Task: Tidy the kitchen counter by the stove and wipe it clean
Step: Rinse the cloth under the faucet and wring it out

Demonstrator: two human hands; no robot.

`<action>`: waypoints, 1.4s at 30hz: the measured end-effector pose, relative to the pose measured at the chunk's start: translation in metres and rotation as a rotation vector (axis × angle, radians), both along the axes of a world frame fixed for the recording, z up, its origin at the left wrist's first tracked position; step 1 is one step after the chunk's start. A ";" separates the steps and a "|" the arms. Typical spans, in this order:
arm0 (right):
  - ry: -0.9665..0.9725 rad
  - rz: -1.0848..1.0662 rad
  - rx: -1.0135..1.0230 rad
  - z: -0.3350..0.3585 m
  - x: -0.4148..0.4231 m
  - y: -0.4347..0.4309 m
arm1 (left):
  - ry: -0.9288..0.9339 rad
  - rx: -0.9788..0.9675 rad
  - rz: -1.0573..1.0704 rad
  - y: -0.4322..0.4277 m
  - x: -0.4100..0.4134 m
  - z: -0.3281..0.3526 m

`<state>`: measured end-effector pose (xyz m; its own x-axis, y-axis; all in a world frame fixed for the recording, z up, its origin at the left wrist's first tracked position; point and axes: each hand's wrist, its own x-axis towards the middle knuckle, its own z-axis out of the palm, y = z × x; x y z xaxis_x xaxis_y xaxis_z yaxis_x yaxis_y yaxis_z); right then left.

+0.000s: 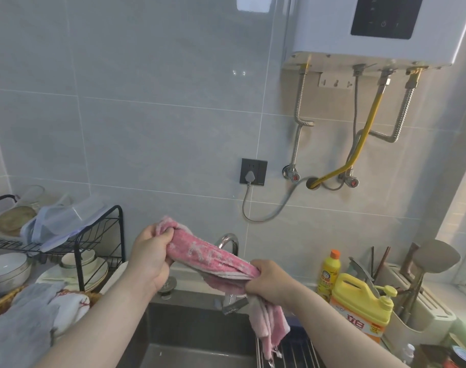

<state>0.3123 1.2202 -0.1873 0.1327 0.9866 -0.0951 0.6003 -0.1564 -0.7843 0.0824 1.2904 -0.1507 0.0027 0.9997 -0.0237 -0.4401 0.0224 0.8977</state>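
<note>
Pink terry cloth (213, 257), nubbly, faded in whitish patches and edged in grey, was twisted into a thick rope between your hands above the dark steel sink (189, 328). Your left hand (149, 257) had its fingers curled tight round the upper end, and your right hand (271, 284) gripped the lower end, from which a loose tail hung limp over a wire rack (300, 351) in the sink. Behind the cloth rose a curved chrome faucet (229, 241). To your left stood a black wire dish rack (104, 235) with white bowls and clear plastic lids; to your right, a squat yellow detergent jug (359, 298) with a pump top. Glossy pale grey tiles (147, 115) covered the wall, where a white water heater (359, 30) hung with corrugated metal hoses and one yellow hose (369, 120) beneath it.
</note>
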 end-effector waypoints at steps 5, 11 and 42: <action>0.192 -0.046 0.117 0.010 -0.003 0.009 | 0.064 -0.225 -0.003 -0.010 -0.014 -0.067; 0.372 -0.005 0.160 0.016 -0.029 0.021 | 0.219 -0.425 -0.190 -0.021 0.004 -0.116; 1.177 0.035 0.058 -0.020 -0.037 -0.007 | -0.223 -0.081 -0.295 -0.015 0.042 -0.013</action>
<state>0.2751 1.2127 -0.2075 -0.0342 0.9948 -0.0957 -0.4942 -0.1001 -0.8635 0.1241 1.2749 -0.1633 0.3040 0.9502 -0.0691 -0.5884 0.2443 0.7707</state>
